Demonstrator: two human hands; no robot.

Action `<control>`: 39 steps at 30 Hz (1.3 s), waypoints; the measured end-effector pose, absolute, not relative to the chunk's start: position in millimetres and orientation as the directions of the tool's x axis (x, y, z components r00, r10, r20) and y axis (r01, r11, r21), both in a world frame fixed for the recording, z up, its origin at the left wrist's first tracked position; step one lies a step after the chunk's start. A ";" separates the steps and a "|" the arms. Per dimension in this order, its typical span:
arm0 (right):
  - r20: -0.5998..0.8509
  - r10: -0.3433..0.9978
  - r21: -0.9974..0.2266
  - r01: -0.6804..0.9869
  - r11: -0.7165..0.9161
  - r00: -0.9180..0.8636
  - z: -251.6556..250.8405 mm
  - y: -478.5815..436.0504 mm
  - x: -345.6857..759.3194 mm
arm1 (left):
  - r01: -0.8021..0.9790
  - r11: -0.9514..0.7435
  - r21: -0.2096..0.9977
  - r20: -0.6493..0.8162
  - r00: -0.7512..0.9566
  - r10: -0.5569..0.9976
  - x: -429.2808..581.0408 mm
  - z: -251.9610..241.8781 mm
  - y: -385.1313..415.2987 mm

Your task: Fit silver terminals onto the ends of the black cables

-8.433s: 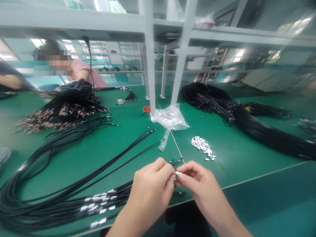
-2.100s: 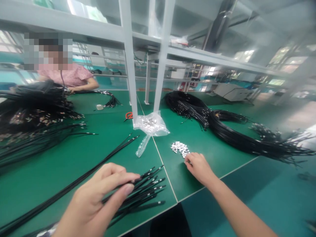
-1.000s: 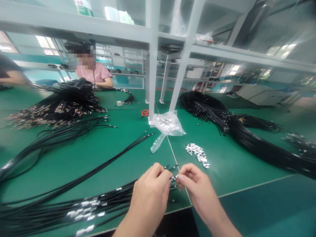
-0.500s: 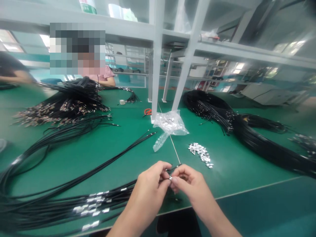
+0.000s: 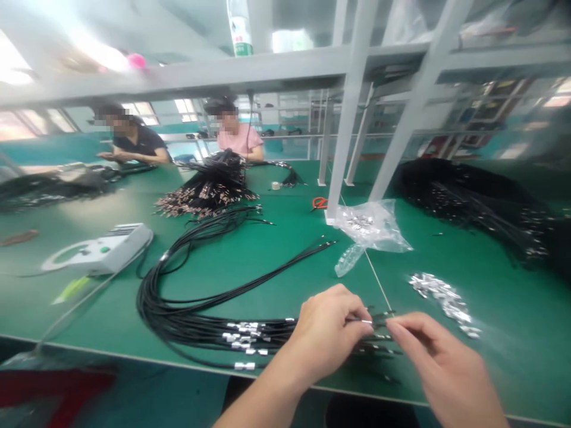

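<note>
In the head view my left hand point(image 5: 332, 321) is closed above a bundle of black cables point(image 5: 191, 330). A black cable seems to be in its grip, with a shiny silver tip or sleeve point(image 5: 366, 321) showing between thumb and forefinger. To the right, my right hand point(image 5: 441, 356) pinches thumb and forefinger together near other cable ends; whatever it holds, if anything, is too small to make out. Silver metal sleeves point(image 5: 246, 340) sit on the cables left of my left wrist. A loose pile of such sleeves point(image 5: 446, 300) lies beyond my right hand.
An open plastic bag point(image 5: 375, 229) of silver pieces lies by a white shelf post point(image 5: 352, 119). Orange-handled tool point(image 5: 319, 203) sits beside it. Black cable heaps point(image 5: 214, 184) stand across the green table. A white device point(image 5: 116, 246) is at left. Two people sit opposite.
My hands have moved apart, the right one drawing away to the right from the left one. The camera view has swung left, bringing the white device and a second person's upper body into sight.
</note>
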State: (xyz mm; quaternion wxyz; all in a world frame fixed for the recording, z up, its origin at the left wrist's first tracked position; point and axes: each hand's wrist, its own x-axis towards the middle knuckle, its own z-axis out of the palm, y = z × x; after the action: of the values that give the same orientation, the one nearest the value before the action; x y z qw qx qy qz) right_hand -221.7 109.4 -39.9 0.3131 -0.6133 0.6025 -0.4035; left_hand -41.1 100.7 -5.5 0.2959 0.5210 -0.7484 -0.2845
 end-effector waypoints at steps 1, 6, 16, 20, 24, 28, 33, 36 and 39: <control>0.105 -0.993 -0.869 -0.491 -0.063 -0.058 -41.5 108.2 -221.1 | -0.639 0.293 0.711 0.146 -0.273 -0.951 -34.1 -6.8 102.3; 0.028 -0.999 -0.886 -0.464 -0.013 -0.025 -46.7 100.6 -218.5 | -0.870 0.226 0.438 0.055 -0.225 -0.973 26.9 -12.7 116.0; -0.018 -0.997 -0.763 -0.644 0.061 -0.073 -57.9 70.7 -263.1 | -0.994 -0.085 0.067 0.052 0.089 -0.995 62.6 -19.0 45.9; 0.018 -0.985 -0.797 -0.598 0.088 -0.170 -60.7 65.1 -292.7 | -0.991 -0.130 0.011 0.059 0.131 -0.990 54.9 -31.8 20.0; 0.106 -0.965 -0.818 -0.573 0.052 -0.240 -58.4 65.0 -312.9 | -0.987 -0.162 0.020 0.042 0.163 -0.986 68.3 -18.6 19.8; 0.233 -0.925 -0.718 -0.694 0.044 -0.299 -54.9 59.9 -333.7 | -0.971 -0.157 0.183 0.141 0.184 -0.973 74.6 11.8 23.8; 0.280 -0.934 -0.542 -0.840 0.035 -0.220 -63.4 47.7 -347.1 | -0.935 -0.040 0.352 0.237 0.130 -0.963 40.2 40.6 47.2; 0.283 -0.954 -0.417 -0.908 -0.027 -0.102 -69.0 38.4 -340.3 | -0.918 0.068 0.391 0.252 0.035 -0.967 10.4 40.3 71.4; 0.269 -0.963 -0.291 -0.956 -0.048 -0.034 -71.9 28.9 -332.2 | -0.885 0.172 0.433 0.261 -0.060 -0.964 -8.0 28.8 91.2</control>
State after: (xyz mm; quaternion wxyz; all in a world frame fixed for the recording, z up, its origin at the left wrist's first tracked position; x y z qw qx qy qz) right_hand -332.2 28.9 -71.9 0.0085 -0.6950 0.6900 -0.2020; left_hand -8.0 91.2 28.8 0.2499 0.6385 -0.7236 -0.0790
